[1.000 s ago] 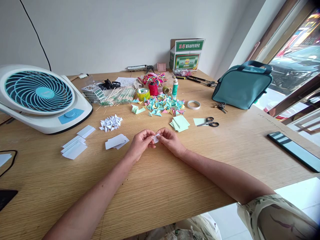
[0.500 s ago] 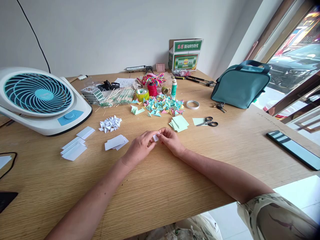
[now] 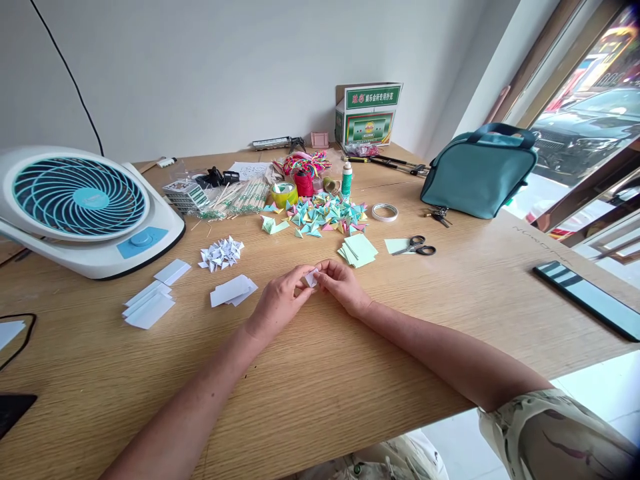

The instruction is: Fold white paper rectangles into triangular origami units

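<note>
A small folded piece of white paper (image 3: pixel 311 278) is pinched between my two hands above the wooden table (image 3: pixel 320 373). My left hand (image 3: pixel 283 293) grips its left side, fingertips closed on it. From the right, my right hand (image 3: pixel 343 285) holds the other side between thumb and fingers. To the left lie a few white paper rectangles (image 3: pixel 231 291) and another stack of white slips (image 3: pixel 149 305). Behind them sits a pile of folded white paper triangles (image 3: pixel 221 253). A stack of light green paper (image 3: pixel 358 250) lies just beyond my right hand.
Scissors (image 3: pixel 417 245) rest on a green sheet at the right. Farther back are coloured folded triangles (image 3: pixel 327 215), a tape roll (image 3: pixel 385 212) and a glue bottle (image 3: pixel 347 180). A fan (image 3: pixel 85 207) stands left; a teal bag (image 3: pixel 480 173) and a phone (image 3: pixel 585 297) are right.
Both hands stay in nearly the same place with the white paper. The fingers have shifted slightly on it, and more of its face shows. The camera view has tilted a little.
</note>
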